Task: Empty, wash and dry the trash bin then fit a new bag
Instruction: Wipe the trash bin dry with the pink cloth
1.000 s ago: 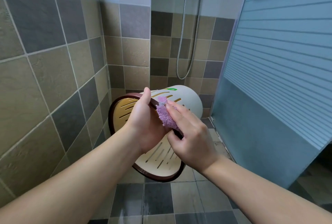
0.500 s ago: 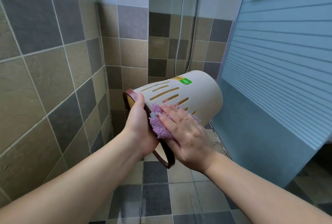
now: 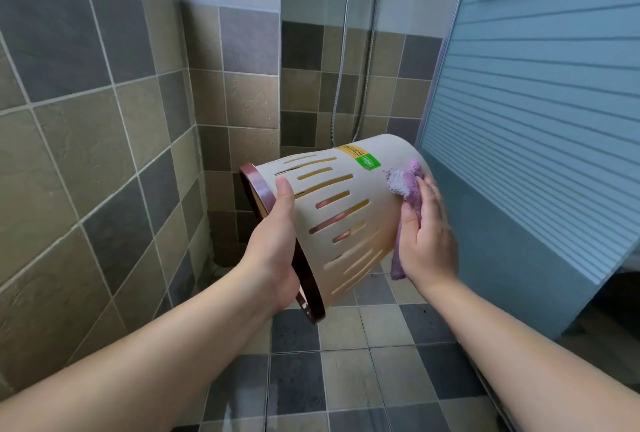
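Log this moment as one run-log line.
phase: drying | left hand: grips trash bin at rim, bin held sideways | right hand: presses purple cloth near base | bag: none fitted

One sticker, print too small to read

The cream trash bin (image 3: 346,223) carries a yellow label (image 3: 351,150) near its base with a green patch (image 3: 367,161) at one end; dark print runs along the yellow and a small white mark sits in the green, but neither resolves into legible characters
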